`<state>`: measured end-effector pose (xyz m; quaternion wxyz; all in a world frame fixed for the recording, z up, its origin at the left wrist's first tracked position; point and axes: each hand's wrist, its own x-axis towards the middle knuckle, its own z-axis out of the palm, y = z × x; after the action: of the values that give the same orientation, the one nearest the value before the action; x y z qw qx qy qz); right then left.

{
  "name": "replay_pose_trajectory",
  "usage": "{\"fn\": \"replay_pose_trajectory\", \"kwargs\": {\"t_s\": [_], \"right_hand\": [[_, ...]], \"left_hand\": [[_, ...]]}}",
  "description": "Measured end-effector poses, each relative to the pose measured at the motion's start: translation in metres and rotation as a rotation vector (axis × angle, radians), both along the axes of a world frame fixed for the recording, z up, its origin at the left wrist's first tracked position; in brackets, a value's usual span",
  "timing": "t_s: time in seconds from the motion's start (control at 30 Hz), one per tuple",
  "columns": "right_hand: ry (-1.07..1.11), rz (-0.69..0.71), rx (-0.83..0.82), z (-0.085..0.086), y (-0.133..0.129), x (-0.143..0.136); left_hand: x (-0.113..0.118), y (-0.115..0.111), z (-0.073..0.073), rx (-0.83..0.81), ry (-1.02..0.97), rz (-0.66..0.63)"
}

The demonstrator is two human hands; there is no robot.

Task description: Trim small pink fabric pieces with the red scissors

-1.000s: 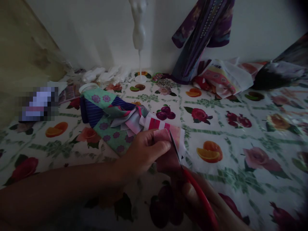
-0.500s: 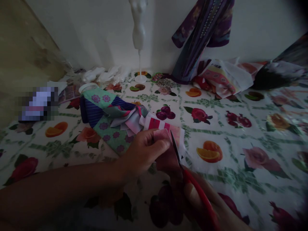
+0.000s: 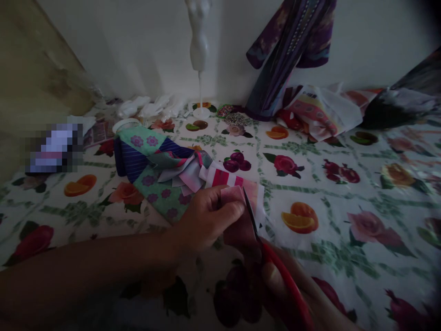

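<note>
The left forearm reaches in from the lower left, and the left hand [image 3: 206,218] is curled with thumb pressed toward fingertips in a pinch. The right hand [image 3: 292,294] is low, fingers closed, in shadow.

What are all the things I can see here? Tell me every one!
pink fabric piece: one, pink, pinched in left hand
red-handled scissors: one, red, in right hand, blades at the pink piece
pile of fabric scraps: one, green, blue, striped pink, behind the hands
white mannequin figurine: one, white, by the wall
purple hanging cloth: one, purple, on the wall
fruit-and-flower tablecloth: one, white with prints, covering the table
left hand: one
right hand: one
</note>
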<state>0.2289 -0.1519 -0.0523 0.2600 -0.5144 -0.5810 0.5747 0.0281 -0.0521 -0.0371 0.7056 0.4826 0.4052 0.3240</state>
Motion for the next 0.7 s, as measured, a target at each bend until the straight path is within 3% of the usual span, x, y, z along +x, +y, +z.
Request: {"fn": "replay_pose_trajectory", "kwargs": {"t_s": [0.43, 0.7], "right_hand": [[0.041, 0.021, -0.108, 0.0038, 0.0049, -0.0055], [0.016, 0.040, 0.003, -0.0032, -0.0013, 0.0032]], "left_hand": [[0.0006, 0.0001, 0.0000, -0.048, -0.036, 0.016], [0.0011, 0.0001, 0.0000, -0.034, -0.001, 0.029]]}}
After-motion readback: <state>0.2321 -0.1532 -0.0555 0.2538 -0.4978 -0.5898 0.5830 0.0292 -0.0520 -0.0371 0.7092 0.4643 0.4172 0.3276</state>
